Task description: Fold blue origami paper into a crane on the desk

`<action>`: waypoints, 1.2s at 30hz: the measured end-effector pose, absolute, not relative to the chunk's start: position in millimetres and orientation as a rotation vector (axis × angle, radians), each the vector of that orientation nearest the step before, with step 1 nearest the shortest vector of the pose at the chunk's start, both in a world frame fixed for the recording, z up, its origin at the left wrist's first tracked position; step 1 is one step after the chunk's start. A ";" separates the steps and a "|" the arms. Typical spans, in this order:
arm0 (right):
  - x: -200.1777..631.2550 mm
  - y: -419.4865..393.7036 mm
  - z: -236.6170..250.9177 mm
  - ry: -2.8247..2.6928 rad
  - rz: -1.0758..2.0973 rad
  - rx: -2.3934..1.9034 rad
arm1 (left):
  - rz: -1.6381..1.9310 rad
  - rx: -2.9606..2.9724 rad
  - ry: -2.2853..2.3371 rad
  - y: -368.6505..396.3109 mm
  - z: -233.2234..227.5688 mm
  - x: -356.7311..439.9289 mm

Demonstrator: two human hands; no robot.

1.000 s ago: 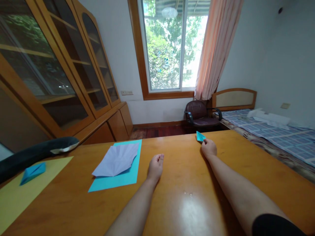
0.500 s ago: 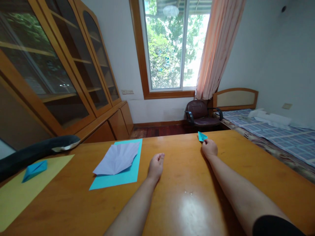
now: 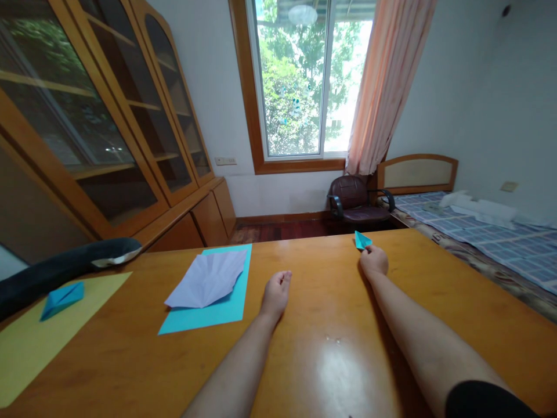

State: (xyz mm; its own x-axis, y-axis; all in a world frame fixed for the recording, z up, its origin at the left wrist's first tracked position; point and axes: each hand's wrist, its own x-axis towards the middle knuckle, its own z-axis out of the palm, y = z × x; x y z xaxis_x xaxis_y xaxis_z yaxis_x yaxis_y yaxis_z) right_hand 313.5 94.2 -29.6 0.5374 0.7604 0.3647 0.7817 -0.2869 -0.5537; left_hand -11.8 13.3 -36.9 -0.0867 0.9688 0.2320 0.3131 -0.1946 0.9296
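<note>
Right hand (image 3: 373, 259) pinching small teal folded paper (image 3: 362, 240) at far table (image 3: 331, 360) edge, left hand (image 3: 275, 293) loosely curled, holding nothing, resting mid-table right of creased white sheet (image 3: 208, 280) on teal sheet (image 3: 209, 310).

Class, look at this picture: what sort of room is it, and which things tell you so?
Probably a bedroom used as a study: a bed by the wall, a wooden desk, and glass-fronted cabinets.

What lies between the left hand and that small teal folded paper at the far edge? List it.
Nothing visible: only bare wooden table lies between the left hand and the teal folded paper, which the right hand already pinches.
</note>
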 end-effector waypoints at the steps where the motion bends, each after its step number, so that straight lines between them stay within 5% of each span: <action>1: 313.6 94.1 -30.2 -1.232 -0.035 -2.054 | 1.303 1.551 1.422 12.8 -35.8 -11.8; 15: 319.2 85.9 -35.9 -0.854 0.303 -1.689 | 1.112 2.227 1.459 -5.1 2.9 -16.2; 25: 292.5 74.7 -37.3 -0.906 0.457 -1.683 | 1.060 2.286 2.050 11.8 44.7 -97.2; 36: 239.0 49.8 -47.3 -1.495 0.309 -1.800 | 0.162 1.762 2.461 9.7 20.8 -146.6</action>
State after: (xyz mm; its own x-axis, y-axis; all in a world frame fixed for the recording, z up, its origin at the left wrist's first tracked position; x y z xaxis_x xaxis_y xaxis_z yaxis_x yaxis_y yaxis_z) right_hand 239.0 49.8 -47.3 0.2845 0.9182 0.2755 0.7339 -0.0238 -0.6788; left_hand -146.6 9.7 20.8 -0.3202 0.9469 -0.0281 0.9351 0.3207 0.1507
